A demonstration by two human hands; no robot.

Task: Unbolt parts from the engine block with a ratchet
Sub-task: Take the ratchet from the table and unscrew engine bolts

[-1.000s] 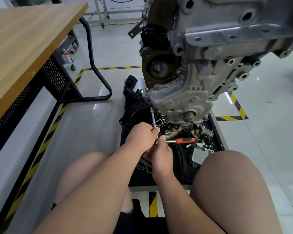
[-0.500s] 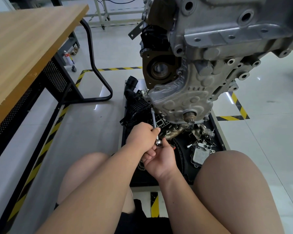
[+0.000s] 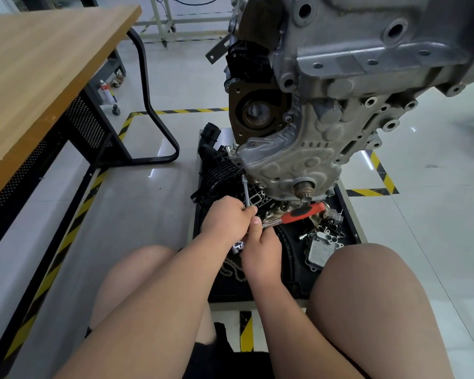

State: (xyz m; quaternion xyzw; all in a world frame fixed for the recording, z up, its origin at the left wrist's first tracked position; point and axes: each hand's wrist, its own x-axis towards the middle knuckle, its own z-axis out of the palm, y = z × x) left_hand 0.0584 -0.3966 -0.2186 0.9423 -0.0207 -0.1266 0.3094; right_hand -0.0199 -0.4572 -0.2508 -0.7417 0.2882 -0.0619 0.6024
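Both hands meet at centre frame, below the engine point(image 3: 340, 77), which fills the upper right. The left hand point(image 3: 226, 217) is curled round the lower end of the extension bar point(image 3: 246, 191), whose thin steel shaft rises to the engine's lower left edge. The right hand point(image 3: 262, 246), just beneath the left and touching it, grips the ratchet point(image 3: 298, 213) at its head end, with the thumb pointing up against the chrome neck. The red-and-black handle sticks out free toward the right, just under the crank stub point(image 3: 304, 191). Beneath the hands lies a black tray point(image 3: 230, 292), with a black manifold point(image 3: 219, 170) at its left, a silver cooler point(image 3: 320, 248) at its right and a chain point(image 3: 230, 268) near the wrists. A wooden table point(image 3: 39, 64) fills the upper left.
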